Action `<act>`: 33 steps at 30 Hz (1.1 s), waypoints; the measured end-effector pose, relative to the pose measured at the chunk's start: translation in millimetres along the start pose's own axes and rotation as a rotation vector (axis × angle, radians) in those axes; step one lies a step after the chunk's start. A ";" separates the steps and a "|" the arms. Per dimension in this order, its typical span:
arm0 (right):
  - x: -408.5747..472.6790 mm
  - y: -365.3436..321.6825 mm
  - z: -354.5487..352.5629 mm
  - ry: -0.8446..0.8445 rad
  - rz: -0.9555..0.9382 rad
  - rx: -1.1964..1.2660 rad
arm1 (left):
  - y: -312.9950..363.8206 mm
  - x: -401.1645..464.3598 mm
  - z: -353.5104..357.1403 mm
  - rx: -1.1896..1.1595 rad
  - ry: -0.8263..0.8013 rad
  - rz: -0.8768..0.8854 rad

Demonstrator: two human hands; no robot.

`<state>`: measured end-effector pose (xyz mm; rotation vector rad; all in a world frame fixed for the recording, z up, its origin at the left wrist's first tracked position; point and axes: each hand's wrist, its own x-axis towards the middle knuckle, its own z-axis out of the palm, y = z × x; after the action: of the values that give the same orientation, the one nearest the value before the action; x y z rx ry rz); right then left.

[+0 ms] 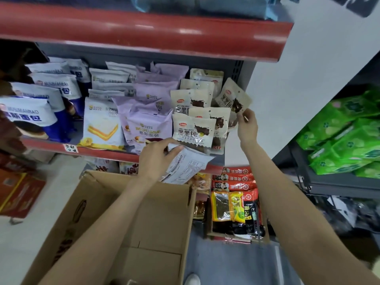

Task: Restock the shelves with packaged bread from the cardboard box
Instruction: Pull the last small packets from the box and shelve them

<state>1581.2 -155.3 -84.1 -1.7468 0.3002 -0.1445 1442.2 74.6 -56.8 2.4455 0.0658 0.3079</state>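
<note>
My left hand [157,154] grips a white bread packet [186,166], its printed back facing up, just above the open cardboard box [144,223] and in front of the red shelf edge [98,150]. My right hand [246,125] pinches the lower corner of a beige bread packet [233,97] with a dark picture, tilted at the right end of the shelf. More beige packets [193,129] of the same kind stand in rows to its left. The part of the box interior that shows holds no packets.
Purple [148,128], white-and-yellow [100,124] and blue-and-white [30,112] bread packets fill the shelf to the left. Another red shelf edge [144,33] hangs overhead. Red and yellow packets [234,194] sit in a lower box. Green packs [345,136] fill a grey rack at right.
</note>
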 end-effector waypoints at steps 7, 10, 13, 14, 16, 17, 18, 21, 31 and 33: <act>-47.8 12.7 -23.7 -0.167 -0.045 -0.033 | -5.4 -9.9 -2.5 -0.122 0.007 -0.034; -51.7 5.8 -21.1 -0.044 -0.036 -0.090 | -3.4 -15.7 -6.6 -0.114 -0.003 -0.032; -83.3 -10.6 -19.5 0.093 -0.198 -0.082 | 1.1 -20.8 -17.3 -0.138 0.021 -0.048; -100.0 -15.5 -16.9 0.040 -0.262 -0.089 | 1.0 -22.8 -21.2 -0.157 0.025 -0.072; -134.2 -19.7 -9.6 -0.156 -0.335 -0.122 | 0.5 -27.9 -29.9 -0.243 0.017 -0.123; -149.6 -19.4 -4.9 -0.253 -0.356 -0.152 | -2.0 -31.0 -35.0 -0.281 0.028 -0.150; -162.4 -17.9 0.2 -0.314 -0.391 -0.207 | -4.9 -34.1 -40.8 -0.300 0.053 -0.178; -194.9 -17.2 16.3 -0.354 -0.568 -0.411 | -19.5 -42.9 -58.5 -0.287 0.179 -0.277; -245.9 -59.4 110.8 -0.471 -0.497 -0.446 | -34.4 -61.4 -138.4 -0.903 0.147 -0.407; -235.6 -72.0 121.9 -0.564 -0.202 -0.130 | -54.0 -61.9 -159.6 -0.769 0.151 -0.307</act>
<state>1396.1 38.1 -21.6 -1.8640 -0.2837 0.2270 1345.9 207.0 16.8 1.6199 0.3222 0.3073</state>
